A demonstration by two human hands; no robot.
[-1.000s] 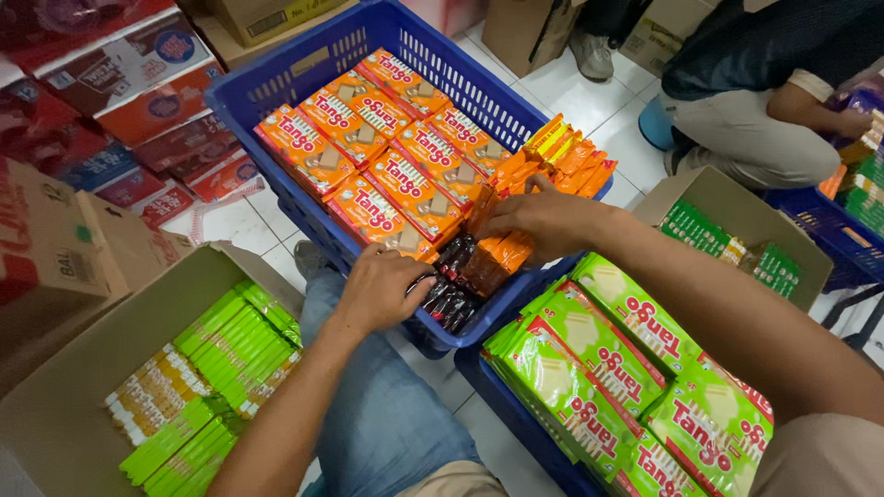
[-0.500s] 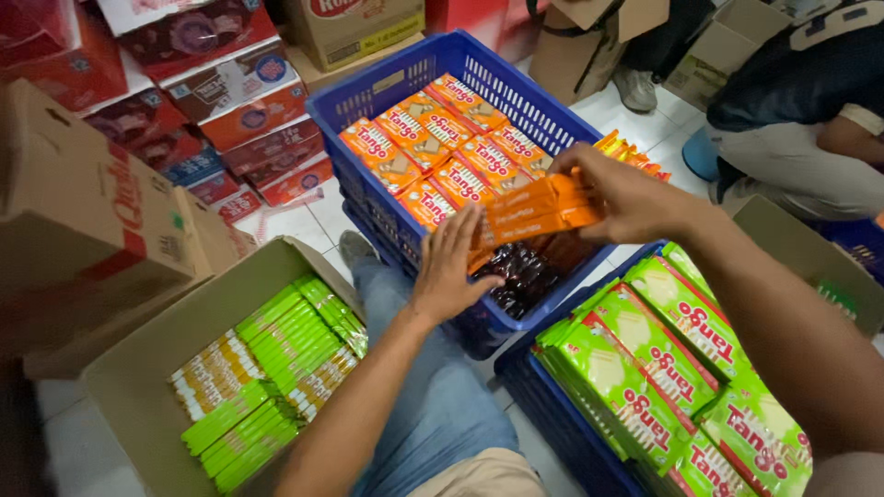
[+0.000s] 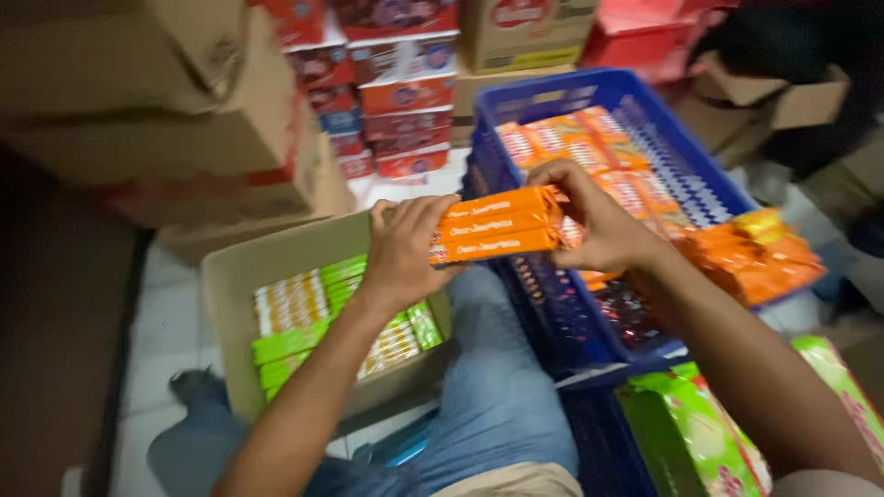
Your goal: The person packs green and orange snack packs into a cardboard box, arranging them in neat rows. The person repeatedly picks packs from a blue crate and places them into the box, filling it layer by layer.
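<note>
1. Orange snack packs (image 3: 495,225), a small stack of long thin ones, are held level between both hands above the person's lap, just over the near-left corner of the blue crate (image 3: 686,189).
2. Largest around them is the stack of brown cardboard boxes (image 3: 166,120) at the far left, blurred in this view.
3. Next comes the blue crate, a plastic basket with lattice walls, holding rows of orange-wrapped packets (image 3: 589,147) flat on its floor and a heap of loose orange packs (image 3: 760,258) at its right edge.
4. An open carton (image 3: 230,285) sits left of the knee, filled with green and yellow-white wafer packs (image 3: 322,313) standing in rows.
5. Green snack bags (image 3: 700,433) lie in a second crate at the lower right.
6. Red and white cartons (image 3: 405,92) are stacked at the back, beyond the open carton.
7. Left hand (image 3: 405,253) is closed on the stack's left end, fingers curled over the top.
8. Right hand (image 3: 599,221) clamps the right end, thumb on the near side and fingers arched over the top.
</note>
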